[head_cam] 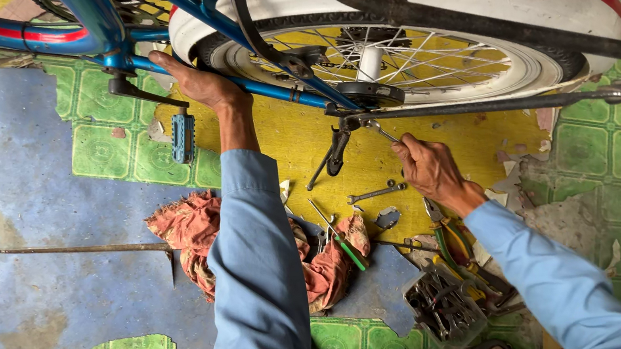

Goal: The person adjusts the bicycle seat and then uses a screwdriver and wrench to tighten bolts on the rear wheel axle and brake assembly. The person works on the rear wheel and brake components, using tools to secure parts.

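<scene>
1. Left hand (196,81): fingers closed around the blue chainstay (267,90) of the bicycle frame, gripping it just beside the crank and the blue pedal (182,136), which hangs below the fingers.
2. Right hand (428,167): fingers pinched shut on the handle end of a slim steel wrench (378,130); its head reaches up and away from the fingertips to the rear axle nut, beside the black kickstand (334,155).
3. Rear wheel (392,68): white tyre wall, spoked rim and red-striped white mudguard, directly above the right fingers.
4. Handling, as a judgement: the wrench looks stiff, light and smooth, likely to slip if oily; it is best held far out on the handle for leverage. The frame looks heavy and rigid, and the bare tube gives a sound hold.
5. Floor below the right fingers: a loose spanner (375,192), a green-handled screwdriver (346,248), pliers, a small tray of sockets (444,310) and a reddish rag (190,230) on worn yellow, green and blue flooring.
</scene>
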